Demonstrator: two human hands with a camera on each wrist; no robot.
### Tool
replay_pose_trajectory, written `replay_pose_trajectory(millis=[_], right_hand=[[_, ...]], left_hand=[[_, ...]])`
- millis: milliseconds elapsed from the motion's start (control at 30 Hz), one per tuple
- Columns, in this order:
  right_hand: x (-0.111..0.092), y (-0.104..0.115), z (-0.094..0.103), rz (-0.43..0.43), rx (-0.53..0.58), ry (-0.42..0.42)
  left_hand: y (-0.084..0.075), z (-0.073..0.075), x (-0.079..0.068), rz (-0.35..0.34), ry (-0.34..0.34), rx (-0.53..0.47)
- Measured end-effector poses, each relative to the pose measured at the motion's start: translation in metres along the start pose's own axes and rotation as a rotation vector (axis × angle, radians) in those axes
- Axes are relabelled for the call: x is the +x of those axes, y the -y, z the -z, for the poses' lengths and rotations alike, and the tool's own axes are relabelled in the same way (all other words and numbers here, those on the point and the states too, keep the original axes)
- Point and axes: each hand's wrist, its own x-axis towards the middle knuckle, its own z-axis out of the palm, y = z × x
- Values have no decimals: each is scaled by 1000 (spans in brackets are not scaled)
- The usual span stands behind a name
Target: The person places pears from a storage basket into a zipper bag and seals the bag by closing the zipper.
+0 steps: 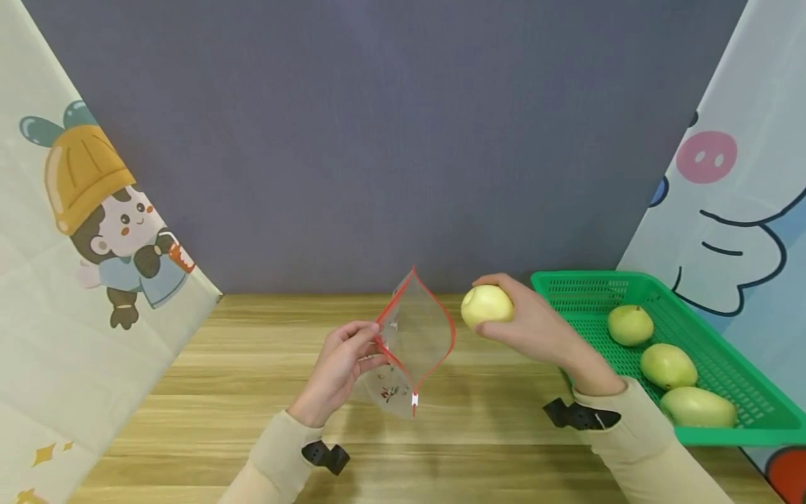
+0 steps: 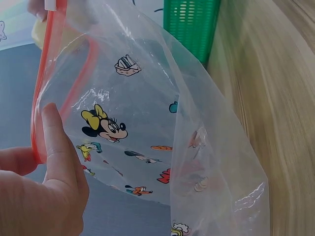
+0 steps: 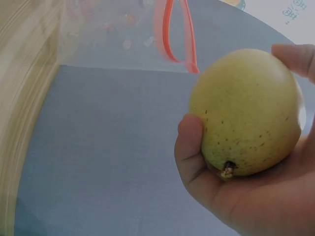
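My left hand [image 1: 345,364] pinches the red-edged rim of a clear zip bag [image 1: 418,336] printed with small cartoon figures. The bag's mouth gapes wide, with a white slider at the near end of the red zip. Over the table, just right of that mouth, my right hand [image 1: 535,323] grips a round yellow-green pear [image 1: 487,306]. In the right wrist view the pear [image 3: 248,115] shows its brown stem and speckles, with thumb and fingers curled round its sides. Through the left wrist view the printed bag [image 2: 142,123] hangs down from the fingers, its mouth side toward the pear.
A green plastic basket [image 1: 749,364] stands on the right side of the wood-grain table [image 1: 252,392], holding several pears [image 1: 669,365]. A dark grey panel [image 1: 403,140] rises behind the table. Cartoon-printed sheets [image 1: 38,280] flank it on both sides.
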Motion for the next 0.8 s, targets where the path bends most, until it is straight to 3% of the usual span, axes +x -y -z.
replay_pose_trajectory(millis=[367,800], right_hand=[[6,10,-11,30,33,-28],[12,20,-22,41,93,-4]], left_hand=[[-2,-2,-2,2,3,-5],[-3,-5,-2,1,0,-1]])
